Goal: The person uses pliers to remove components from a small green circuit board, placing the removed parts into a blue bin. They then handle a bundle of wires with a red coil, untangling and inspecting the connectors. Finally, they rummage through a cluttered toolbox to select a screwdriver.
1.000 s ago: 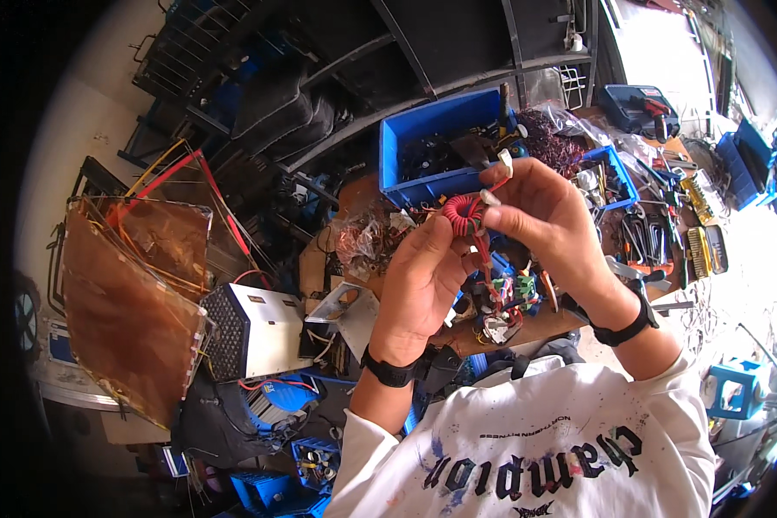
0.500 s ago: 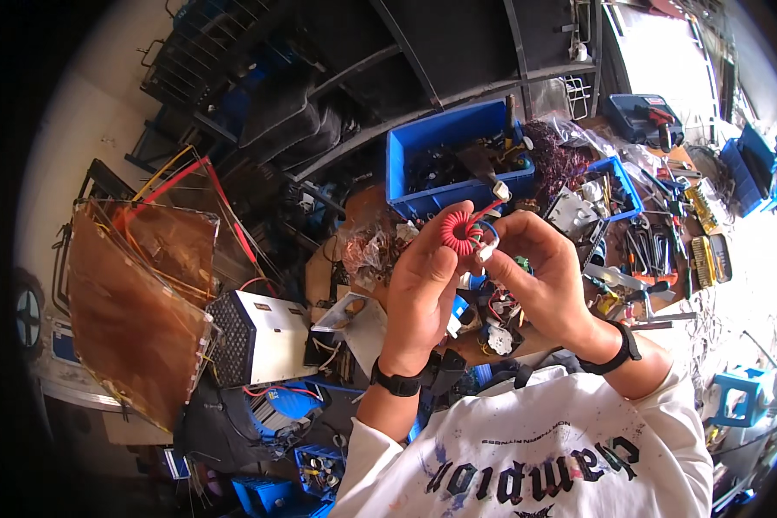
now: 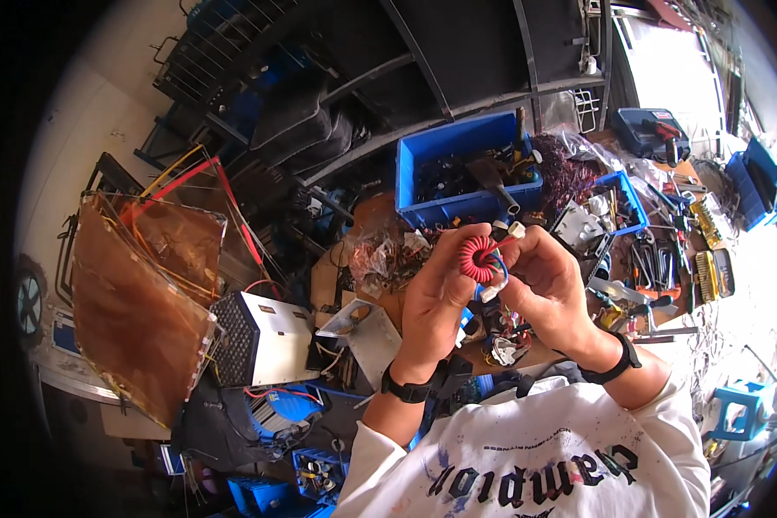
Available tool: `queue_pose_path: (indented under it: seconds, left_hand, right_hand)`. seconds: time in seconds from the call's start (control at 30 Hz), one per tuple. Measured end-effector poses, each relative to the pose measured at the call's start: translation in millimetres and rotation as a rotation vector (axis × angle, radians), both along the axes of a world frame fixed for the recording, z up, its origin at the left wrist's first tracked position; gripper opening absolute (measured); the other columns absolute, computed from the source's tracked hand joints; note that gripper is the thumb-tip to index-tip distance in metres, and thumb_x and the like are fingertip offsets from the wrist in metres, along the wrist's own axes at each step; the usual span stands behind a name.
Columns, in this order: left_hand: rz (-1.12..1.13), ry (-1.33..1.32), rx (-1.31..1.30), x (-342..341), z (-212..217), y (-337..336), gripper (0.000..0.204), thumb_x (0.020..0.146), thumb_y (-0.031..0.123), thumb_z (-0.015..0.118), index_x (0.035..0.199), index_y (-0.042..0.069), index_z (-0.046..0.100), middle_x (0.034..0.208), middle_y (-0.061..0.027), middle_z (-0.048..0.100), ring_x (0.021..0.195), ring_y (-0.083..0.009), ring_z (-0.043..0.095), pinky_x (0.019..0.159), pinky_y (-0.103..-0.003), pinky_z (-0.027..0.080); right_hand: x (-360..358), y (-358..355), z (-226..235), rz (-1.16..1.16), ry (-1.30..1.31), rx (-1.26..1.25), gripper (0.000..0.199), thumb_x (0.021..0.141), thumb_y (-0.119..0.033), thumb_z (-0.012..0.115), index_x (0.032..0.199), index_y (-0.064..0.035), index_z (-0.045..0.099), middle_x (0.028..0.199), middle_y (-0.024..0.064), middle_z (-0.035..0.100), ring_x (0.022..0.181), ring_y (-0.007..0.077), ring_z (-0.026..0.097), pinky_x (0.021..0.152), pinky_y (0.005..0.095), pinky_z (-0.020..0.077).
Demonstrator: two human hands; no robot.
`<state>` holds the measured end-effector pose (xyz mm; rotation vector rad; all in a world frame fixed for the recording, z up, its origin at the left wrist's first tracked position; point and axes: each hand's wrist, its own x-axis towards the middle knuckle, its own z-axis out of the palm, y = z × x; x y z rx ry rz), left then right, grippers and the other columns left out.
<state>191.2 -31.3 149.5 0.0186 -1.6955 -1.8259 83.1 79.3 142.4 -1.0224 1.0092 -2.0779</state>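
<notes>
A ring-shaped coil wound in red wire (image 3: 470, 262) is pinched between the thumb and fingers of my left hand (image 3: 432, 302). My right hand (image 3: 547, 289) is closed beside it, its fingertips on the coil's red lead. That lead ends in a white plug (image 3: 516, 230) above my right fingertips. Below the coil, a second white connector (image 3: 490, 293) hangs on blue and green wires, close to my right thumb. Both hands are held up over the cluttered workbench, and my fingers partly hide the wires.
Beyond my hands stands a blue bin (image 3: 457, 207) of dark parts with a tool across it. Right of it lie a smaller blue tray (image 3: 637, 203), hex keys (image 3: 656, 263) and a brush (image 3: 704, 276). A white metal box (image 3: 276, 337) stands at left.
Both hands and the coil sit slightly lower and further right in view, as does the background. My right fingers have moved up to the red lead near its plug.
</notes>
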Motion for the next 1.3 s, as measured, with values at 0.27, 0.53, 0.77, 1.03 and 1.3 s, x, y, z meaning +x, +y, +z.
queue_pose_path:
  seconds: [0.27, 0.53, 0.77, 1.03, 1.3]
  left_hand:
    - [-0.044, 0.002, 0.045, 0.3, 0.3, -3.8, 0.049, 0.093, 0.021, 0.059, 0.134, -0.002, 0.043, 0.122, -0.0058, 0.050, 0.115, -0.0143, 0.049, 0.102, -0.031, 0.035]
    - [-0.033, 0.030, 0.012, 1.2, 2.9, -5.8, 0.047, 0.089, 0.010, 0.064, 0.130, -0.002, 0.046, 0.119, -0.0082, 0.052, 0.112, -0.0170, 0.052, 0.098, -0.033, 0.041]
    - [0.007, 0.055, -0.102, 4.1, -4.1, -10.2, 0.045, 0.082, -0.003, 0.066, 0.124, -0.001, 0.049, 0.121, -0.0109, 0.054, 0.111, -0.0193, 0.054, 0.097, -0.033, 0.044]
    - [0.005, 0.067, -0.169, 4.5, 8.7, -3.8, 0.046, 0.079, -0.007, 0.069, 0.121, -0.001, 0.051, 0.116, -0.0100, 0.056, 0.109, -0.0187, 0.056, 0.093, -0.032, 0.046]
    - [0.130, 0.071, -0.148, 6.1, -3.1, -6.0, 0.043, 0.078, -0.003, 0.072, 0.117, 0.000, 0.055, 0.107, -0.0087, 0.060, 0.097, -0.0162, 0.060, 0.086, -0.030, 0.051]
  right_hand:
    - [-5.1, -0.1, -2.8, -0.013, 0.070, 0.068, 0.021, 0.088, -0.010, 0.066, 0.101, -0.0010, 0.051, 0.094, 0.0024, 0.060, 0.087, 0.0063, 0.057, 0.079, 0.0247, 0.0478]
    - [-5.2, 0.1, -6.4, 0.001, 0.041, 0.067, 0.022, 0.088, -0.007, 0.066, 0.104, 0.0000, 0.052, 0.097, 0.0034, 0.060, 0.087, 0.0074, 0.058, 0.080, 0.0243, 0.0488]
    - [-4.2, 3.1, -6.9, -0.117, 0.106, 0.073, 0.019, 0.084, -0.002, 0.069, 0.098, -0.0009, 0.057, 0.089, 0.0023, 0.059, 0.082, 0.0079, 0.059, 0.074, 0.0231, 0.0502]
    - [-8.6, 8.7, 3.4, -0.299, 0.456, 0.056, 0.017, 0.076, 0.004, 0.071, 0.089, -0.0024, 0.061, 0.086, 0.0072, 0.060, 0.074, 0.0156, 0.060, 0.064, 0.0264, 0.0493]
    - [-6.4, 11.0, 0.8, -0.273, 0.446, 0.127, 0.029, 0.078, -0.002, 0.070, 0.104, -0.0023, 0.060, 0.089, 0.0073, 0.060, 0.082, 0.0176, 0.060, 0.070, 0.0285, 0.0490]
